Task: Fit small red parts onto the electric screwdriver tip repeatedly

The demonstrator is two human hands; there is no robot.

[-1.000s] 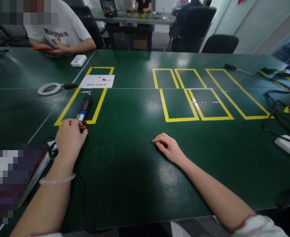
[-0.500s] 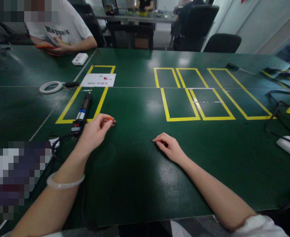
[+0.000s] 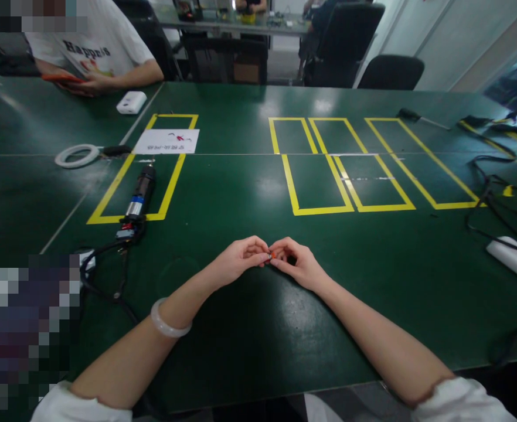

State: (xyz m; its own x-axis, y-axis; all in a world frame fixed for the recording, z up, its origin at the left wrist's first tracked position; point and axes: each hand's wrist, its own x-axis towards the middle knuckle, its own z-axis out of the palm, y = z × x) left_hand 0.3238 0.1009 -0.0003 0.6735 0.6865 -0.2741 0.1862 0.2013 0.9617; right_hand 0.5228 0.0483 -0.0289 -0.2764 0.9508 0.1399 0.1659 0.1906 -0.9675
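Above the green table my left hand (image 3: 245, 258) and my right hand (image 3: 300, 264) meet, fingertips almost touching. Between them is a small orange-and-grey piece (image 3: 271, 257), its kind too small to make out. The thumb and fingers of my left hand pinch it from one side. My right hand's thumb and fingers close on its other side, partly hiding it. To the left, a black electric screwdriver (image 3: 140, 193) with a blue-and-silver band lies inside a yellow taped outline, its cord running toward the table's front.
A white printed card (image 3: 166, 141) lies across the left yellow outline (image 3: 174, 184). Beyond it are a coiled white cable (image 3: 77, 156) and a white case (image 3: 131, 102). A hand screwdriver (image 3: 421, 118) and black cables (image 3: 487, 187) lie at right. A person (image 3: 94, 53) sits across the table.
My left hand has moved right, away from beside the electric screwdriver, bringing the small orange-and-grey piece to my right hand. My right hand has stayed nearly in place. The view has shifted slightly.
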